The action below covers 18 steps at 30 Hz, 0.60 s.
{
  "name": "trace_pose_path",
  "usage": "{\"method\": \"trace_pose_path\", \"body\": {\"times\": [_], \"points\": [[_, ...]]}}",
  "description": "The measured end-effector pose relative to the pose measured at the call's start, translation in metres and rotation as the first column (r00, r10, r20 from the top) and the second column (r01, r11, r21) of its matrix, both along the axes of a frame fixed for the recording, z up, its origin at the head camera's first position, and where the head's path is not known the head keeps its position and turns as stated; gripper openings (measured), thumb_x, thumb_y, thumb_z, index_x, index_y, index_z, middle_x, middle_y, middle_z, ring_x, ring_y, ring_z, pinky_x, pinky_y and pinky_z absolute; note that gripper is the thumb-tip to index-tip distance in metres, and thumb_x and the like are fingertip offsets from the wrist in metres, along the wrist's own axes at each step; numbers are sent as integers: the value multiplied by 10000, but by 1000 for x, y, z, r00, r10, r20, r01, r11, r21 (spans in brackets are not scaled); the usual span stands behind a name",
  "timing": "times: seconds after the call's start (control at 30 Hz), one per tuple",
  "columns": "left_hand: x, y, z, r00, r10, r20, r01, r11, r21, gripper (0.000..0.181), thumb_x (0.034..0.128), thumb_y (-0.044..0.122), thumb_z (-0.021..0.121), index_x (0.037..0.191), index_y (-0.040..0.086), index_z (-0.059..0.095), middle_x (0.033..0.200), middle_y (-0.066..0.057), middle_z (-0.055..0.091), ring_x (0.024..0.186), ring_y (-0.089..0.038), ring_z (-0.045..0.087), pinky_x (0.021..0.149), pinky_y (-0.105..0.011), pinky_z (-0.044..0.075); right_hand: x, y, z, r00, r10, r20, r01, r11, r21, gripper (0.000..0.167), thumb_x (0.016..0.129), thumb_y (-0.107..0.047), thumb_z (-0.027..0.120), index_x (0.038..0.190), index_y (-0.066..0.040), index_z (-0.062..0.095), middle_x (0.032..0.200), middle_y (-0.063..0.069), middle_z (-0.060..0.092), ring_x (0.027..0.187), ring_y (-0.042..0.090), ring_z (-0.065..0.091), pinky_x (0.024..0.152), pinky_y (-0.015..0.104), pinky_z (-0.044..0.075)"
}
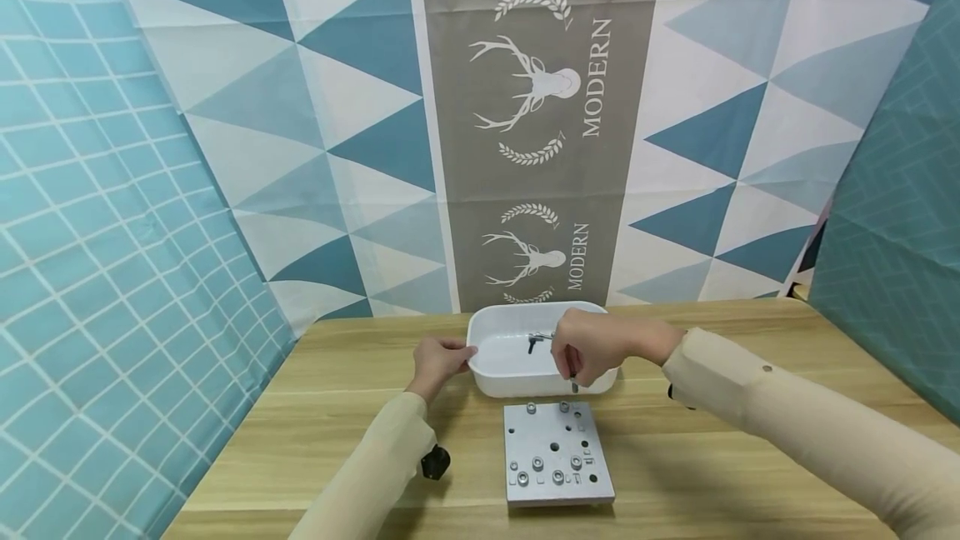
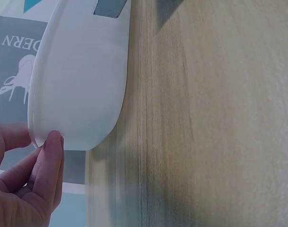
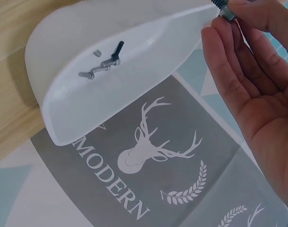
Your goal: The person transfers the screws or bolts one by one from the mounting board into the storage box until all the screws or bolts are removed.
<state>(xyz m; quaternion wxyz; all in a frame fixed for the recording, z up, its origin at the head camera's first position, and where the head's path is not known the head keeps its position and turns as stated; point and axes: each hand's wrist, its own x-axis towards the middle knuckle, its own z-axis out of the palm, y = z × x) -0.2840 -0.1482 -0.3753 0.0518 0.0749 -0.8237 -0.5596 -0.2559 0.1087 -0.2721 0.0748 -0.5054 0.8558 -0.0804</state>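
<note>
At the left end of the white plastic basin, my left hand pinches the rim between thumb and fingers; the left wrist view shows the thumb inside or behind the edge and the fingertips on the outer wall. My right hand is above the basin's right front side and pinches a metal screw with a threaded shank, pointing down in the head view. Several small screws, one of them black, lie on the basin floor. Nearer to me, a silver metal plate carries several socket-head screws and bare holes.
Everything stands on a wooden table. Behind it hangs a patterned cloth with deer-head prints. Blue checked cloth closes off the left side and teal cloth the right.
</note>
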Motion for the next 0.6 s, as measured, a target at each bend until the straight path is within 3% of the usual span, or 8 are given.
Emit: {"method": "trace_pose_path", "body": {"times": [0.4, 0.6], "points": [[2, 0, 1, 1000, 1, 4, -1, 1000, -4, 214, 846, 115, 720, 975, -56, 716, 1003, -237, 701, 738, -222, 734, 754, -360, 629, -13, 2, 6, 1000, -6, -25, 5, 1000, -24, 94, 698, 22, 747, 718, -69, 731, 678, 1, 702, 562, -37, 522, 529, 104, 480], [2, 1, 1, 1000, -1, 2, 1, 1000, -3, 218, 851, 114, 715, 983, -59, 714, 1007, -241, 699, 742, -220, 733, 759, -361, 628, -20, 2, 6, 999, -13, -48, 12, 1000, -26, 144, 683, 51, 729, 693, -93, 724, 674, 15, 702, 555, -30, 511, 523, 103, 476]]}}
